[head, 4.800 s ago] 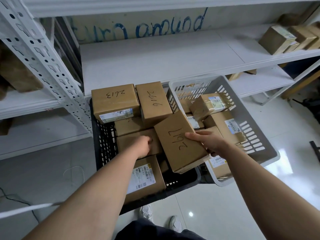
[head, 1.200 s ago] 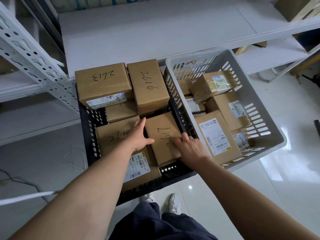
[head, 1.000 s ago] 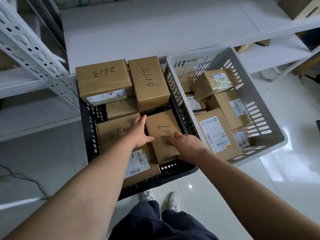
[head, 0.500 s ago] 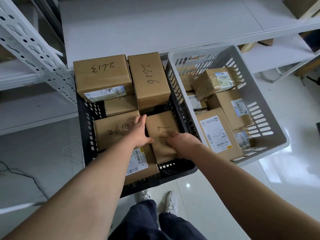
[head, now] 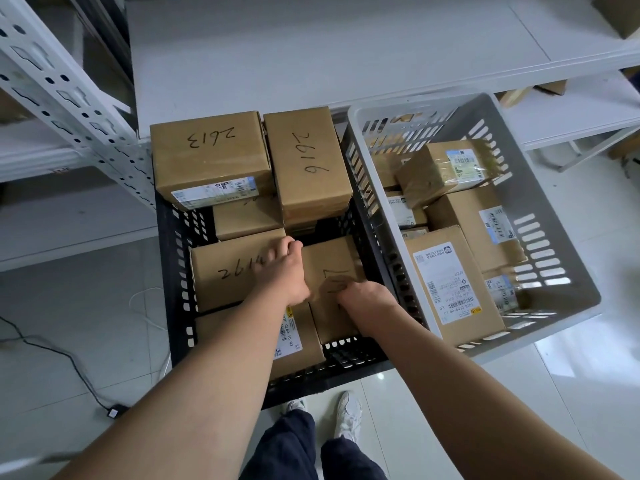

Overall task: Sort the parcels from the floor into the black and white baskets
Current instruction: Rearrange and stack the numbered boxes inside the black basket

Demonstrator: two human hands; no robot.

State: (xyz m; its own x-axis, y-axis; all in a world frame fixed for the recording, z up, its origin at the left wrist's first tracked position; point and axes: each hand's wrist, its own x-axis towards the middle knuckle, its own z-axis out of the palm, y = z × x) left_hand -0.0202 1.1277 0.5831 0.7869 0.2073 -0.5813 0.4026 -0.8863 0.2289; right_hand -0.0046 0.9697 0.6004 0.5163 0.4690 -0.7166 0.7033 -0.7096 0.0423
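As a person leans over the black basket (head: 170, 271), both bare hands meet on a brown parcel (head: 330, 259) lying flat in that basket's near right corner, its handwritten number mostly covered. The left hand (head: 286, 271) grips the parcel's left edge, fingers curled down into the seam beside the box marked 2614 (head: 225, 271), which fills the basket's left middle. The right hand (head: 365, 296) sits on the parcel's top face with its fingers bent under; it appears to clasp the cardboard, though the fingertips are hidden from the head camera. At the black basket's far end, boxes marked 2613 (head: 207, 148) and 2616 (head: 308, 157) ride high on the stack, above the rim. The white basket (head: 557, 216) stands against the black basket's right wall, holding more boxes, among them a labelled parcel (head: 450, 282) lying closest to the dividing wall. A white shelf (head: 311, 46) runs behind the black basket; a dark cable (head: 69, 358) trails over the floor to its left, and two white shoes (head: 348, 415) show just below its near edge.
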